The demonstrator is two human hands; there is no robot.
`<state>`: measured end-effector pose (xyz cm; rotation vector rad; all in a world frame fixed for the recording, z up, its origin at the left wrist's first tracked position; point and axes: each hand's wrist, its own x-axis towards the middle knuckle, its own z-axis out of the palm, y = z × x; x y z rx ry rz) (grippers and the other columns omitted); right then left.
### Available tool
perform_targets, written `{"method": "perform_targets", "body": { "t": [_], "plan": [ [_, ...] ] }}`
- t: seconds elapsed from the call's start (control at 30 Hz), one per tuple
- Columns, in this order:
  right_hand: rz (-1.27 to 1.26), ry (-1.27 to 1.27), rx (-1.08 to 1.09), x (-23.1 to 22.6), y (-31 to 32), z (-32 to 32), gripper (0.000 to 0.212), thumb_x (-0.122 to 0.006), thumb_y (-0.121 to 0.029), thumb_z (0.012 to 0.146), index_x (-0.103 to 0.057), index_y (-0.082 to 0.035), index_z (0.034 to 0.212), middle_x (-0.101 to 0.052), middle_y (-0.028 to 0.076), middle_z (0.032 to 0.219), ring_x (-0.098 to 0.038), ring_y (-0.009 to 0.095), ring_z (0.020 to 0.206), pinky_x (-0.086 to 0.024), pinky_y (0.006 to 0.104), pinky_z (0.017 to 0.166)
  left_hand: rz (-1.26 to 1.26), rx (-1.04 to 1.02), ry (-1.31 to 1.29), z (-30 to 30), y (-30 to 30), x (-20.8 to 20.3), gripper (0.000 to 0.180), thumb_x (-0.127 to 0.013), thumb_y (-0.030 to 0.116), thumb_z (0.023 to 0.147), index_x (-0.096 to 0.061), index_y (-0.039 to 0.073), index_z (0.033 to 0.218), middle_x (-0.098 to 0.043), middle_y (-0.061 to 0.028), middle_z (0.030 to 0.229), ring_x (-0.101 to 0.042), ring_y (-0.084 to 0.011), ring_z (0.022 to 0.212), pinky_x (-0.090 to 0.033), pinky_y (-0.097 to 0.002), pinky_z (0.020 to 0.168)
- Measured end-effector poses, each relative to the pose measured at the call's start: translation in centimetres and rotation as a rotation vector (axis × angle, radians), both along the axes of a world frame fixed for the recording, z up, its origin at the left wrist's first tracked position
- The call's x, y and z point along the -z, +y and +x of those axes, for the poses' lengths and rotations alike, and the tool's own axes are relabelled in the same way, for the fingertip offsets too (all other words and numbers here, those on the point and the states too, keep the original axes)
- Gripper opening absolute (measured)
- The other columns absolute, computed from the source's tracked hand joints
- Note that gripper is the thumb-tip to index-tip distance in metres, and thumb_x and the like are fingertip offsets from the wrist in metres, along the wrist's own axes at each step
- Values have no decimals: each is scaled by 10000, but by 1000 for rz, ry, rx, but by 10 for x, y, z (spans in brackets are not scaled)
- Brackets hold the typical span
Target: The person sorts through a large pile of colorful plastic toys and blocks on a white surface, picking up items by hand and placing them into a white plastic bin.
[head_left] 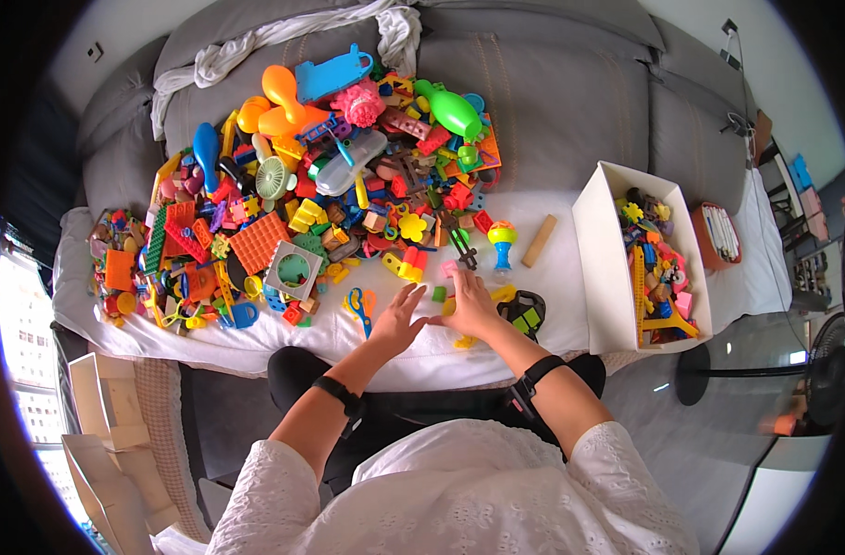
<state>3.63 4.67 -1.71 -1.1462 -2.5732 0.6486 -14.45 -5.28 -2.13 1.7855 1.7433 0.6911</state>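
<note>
Blue toy scissors point(358, 313) lie just left of the left hand point(396, 321), which looks bare, its fingers loosely spread. Between the hands sits a green block point(439, 293). At the fingertips of the right hand point(473, 307) is a pink block point(449, 267) — stubby, pointing no clear way, long axis unreadable — and whether it's pinched I can't tell. The step seems to be picking it out; next calls for a sure thumb-and-finger grip.

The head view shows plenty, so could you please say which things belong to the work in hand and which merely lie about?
Likely work: toy pile, white toy box, pink block near right hand, green block.
Just lying about: black fan, crumpled white cloth.
</note>
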Motion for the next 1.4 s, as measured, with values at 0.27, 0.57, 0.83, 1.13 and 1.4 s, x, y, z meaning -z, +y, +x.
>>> {"method": "perform_targets", "body": {
  "t": [0.27,0.57,0.83,1.13,1.4],
  "plan": [
    [-165,-111,117,14,36,-28,941,-767,-216,610,-279,-61,1399,-380,259,1296,-482,429,1131,-437,451,978,-7,80,157,19,42,7,423,-683,137,801,-494,178,1177,-481,-117,1214,-560,-341,1079,-512,-428,873],
    [-16,0,26,3,46,-67,541,-628,-50,779,-472,-145,1288,-505,131,1185,-574,367,1017,-513,440,814,188,-252,-12,-46,51,0,370,-515,-26,759,-485,55,1119,-486,-198,1090,-523,-423,1008,-468,-490,837],
    [-32,-297,106,11,48,-95,651,-629,-71,790,-414,-216,1387,-399,182,1266,-512,407,1096,-516,442,850,-102,-187,139,-38,65,1,485,-514,97,885,-421,43,1358,-417,-212,1312,-456,-428,1162,-410,-473,985],
    [-3,-233,-43,4,45,-74,472,-641,-40,771,-444,-102,1196,-401,158,1266,-520,399,1078,-519,458,830,6,-241,-90,-28,59,18,472,-648,355,874,-502,68,1218,-442,-213,1276,-505,-417,1139,-465,-469,912],
    [74,-179,99,24,45,-111,504,-573,-106,854,-392,-147,1323,-468,212,1196,-602,386,982,-532,454,790,31,-283,-90,-40,35,15,508,-738,191,750,-487,91,1180,-530,-153,1166,-556,-380,1066,-492,-446,866]
  ]
}}
